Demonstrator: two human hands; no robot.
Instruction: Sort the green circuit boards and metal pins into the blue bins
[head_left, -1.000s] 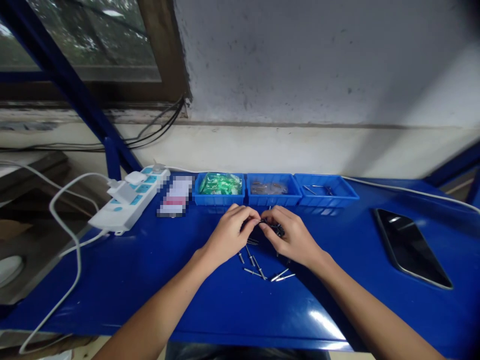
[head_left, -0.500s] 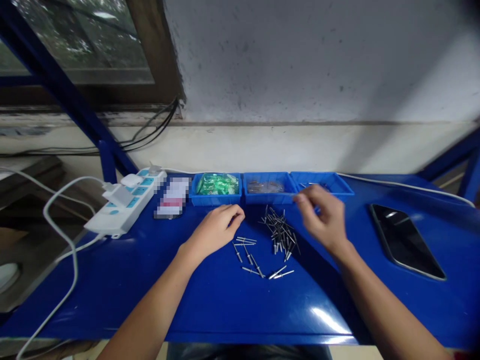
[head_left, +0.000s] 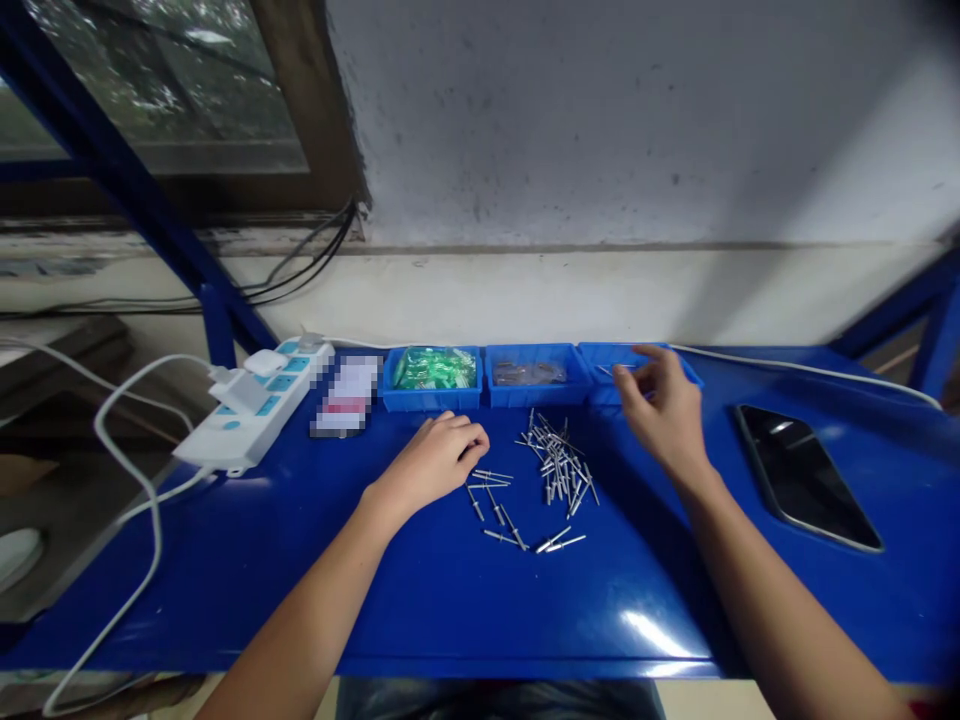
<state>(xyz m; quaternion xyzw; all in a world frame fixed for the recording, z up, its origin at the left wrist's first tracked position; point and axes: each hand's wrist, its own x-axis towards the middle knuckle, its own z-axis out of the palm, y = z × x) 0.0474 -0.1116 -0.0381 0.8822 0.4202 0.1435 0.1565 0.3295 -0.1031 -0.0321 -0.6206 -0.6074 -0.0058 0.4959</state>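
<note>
Right hand, pinched a moment earlier, now parts thumb and fingers over the right-hand bin, suggesting a release; left hand, contents indeterminable, curls beside rivets on the table.

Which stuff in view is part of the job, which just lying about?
Likely in use:
pin-shaped silver metal rivets
row of three blue rectangular plastic bins, right hand at the rightmost

Apparently lying about:
black rectangular phone
long white plastic power strip

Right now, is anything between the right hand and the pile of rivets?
Nothing visible: the pile of rivets lies left of the right hand, while the left hand is on the pile's other side.
</note>
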